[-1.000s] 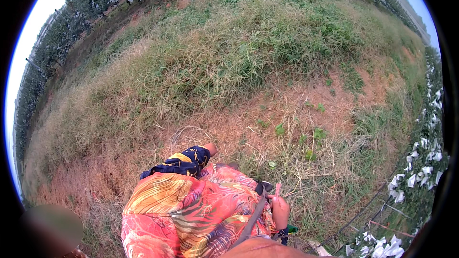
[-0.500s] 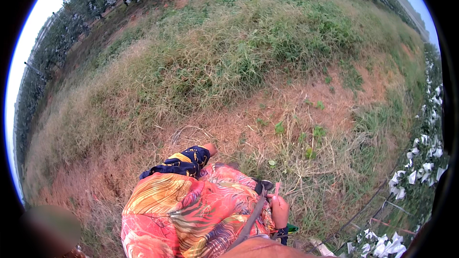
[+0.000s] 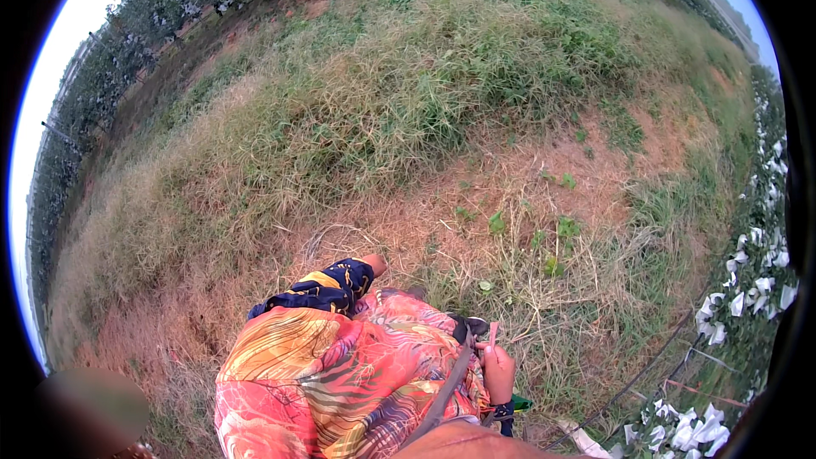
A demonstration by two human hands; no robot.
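Observation:
I look down on my own body in orange and red patterned cloth, crossed by a grey strap. My right hand is closed at my right side around a thin pink stick that points up out of the fist; a dark band sits at the wrist. A small dark object lies just left of it. My left arm is in a dark blue and yellow sleeve. Only a bit of my left hand shows past the cuff, over the bare soil, and its fingers are hidden.
Dry grass and reddish bare soil lie ahead, with thicker green grass beyond. Plants with white bags and a thin wire run along the right. Tree rows line the far left. A green item lies by my right wrist.

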